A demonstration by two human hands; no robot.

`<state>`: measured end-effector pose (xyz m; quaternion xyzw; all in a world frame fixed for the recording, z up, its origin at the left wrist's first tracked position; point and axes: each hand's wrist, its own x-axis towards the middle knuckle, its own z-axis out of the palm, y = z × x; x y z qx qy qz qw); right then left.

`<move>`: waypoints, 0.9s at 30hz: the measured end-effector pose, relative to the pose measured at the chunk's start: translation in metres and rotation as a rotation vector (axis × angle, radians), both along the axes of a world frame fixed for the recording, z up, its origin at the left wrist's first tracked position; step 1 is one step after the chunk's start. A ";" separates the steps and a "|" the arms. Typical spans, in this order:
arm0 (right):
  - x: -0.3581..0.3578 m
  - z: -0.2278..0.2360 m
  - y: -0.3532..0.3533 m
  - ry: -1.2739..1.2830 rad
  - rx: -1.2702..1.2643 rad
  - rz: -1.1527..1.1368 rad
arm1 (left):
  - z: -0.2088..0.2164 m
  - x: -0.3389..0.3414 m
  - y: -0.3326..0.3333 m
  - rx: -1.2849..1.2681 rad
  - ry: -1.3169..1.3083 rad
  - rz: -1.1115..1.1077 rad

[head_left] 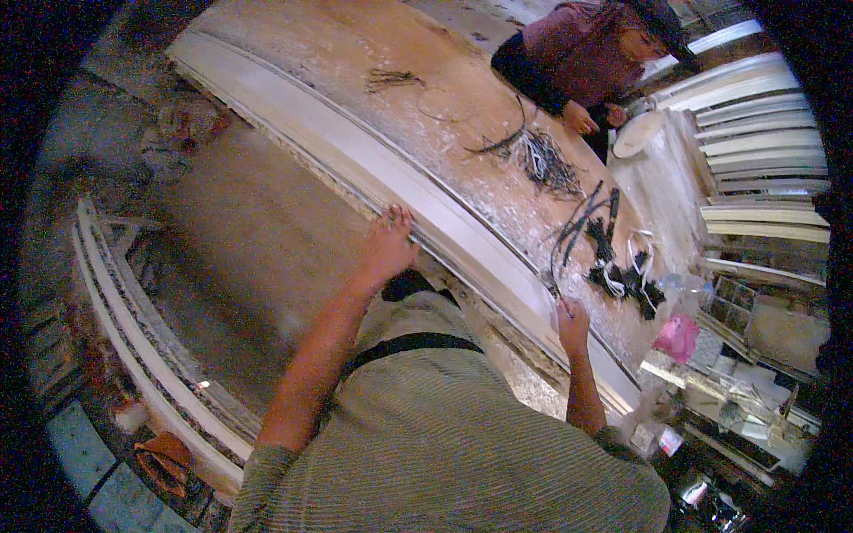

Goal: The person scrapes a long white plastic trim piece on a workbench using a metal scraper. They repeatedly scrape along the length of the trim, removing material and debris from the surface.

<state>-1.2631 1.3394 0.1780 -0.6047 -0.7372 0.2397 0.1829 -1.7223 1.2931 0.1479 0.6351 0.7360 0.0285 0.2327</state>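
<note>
A long, pale moulding (pixel 355 147), slightly curved, runs from the far left down to the near right along the table's near edge. My left hand (pixel 391 242) is at its near edge, with the fingers bent over the rim. Near the moulding's right end, my right hand (pixel 572 318) is closed around a small slim tool (pixel 554 290) whose end points away from me at the far edge; its exact kind is too small to make out. Black strips (pixel 573 222) and a dark bundle with white cords (pixel 626 271) lie just beyond my right hand.
The brown tabletop (pixel 355 44) carries white dust and a heap of dark ties (pixel 542 164). Across it a person (pixel 577 53) works with both hands. Curved pale mouldings (pixel 764 151) stack at right, near a pink bag (pixel 677 338). More curved strips (pixel 133 329) stand at left.
</note>
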 end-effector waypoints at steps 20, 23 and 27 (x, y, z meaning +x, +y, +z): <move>-0.277 0.026 0.112 -0.467 -0.116 0.690 | -0.016 -0.222 0.071 0.346 -0.275 0.588; -0.281 0.023 0.109 -0.419 -0.089 0.678 | -0.029 -0.221 0.077 0.262 -0.308 0.587; -0.407 0.001 0.130 -0.406 -0.005 0.685 | -0.039 -0.230 0.075 0.246 -0.200 0.499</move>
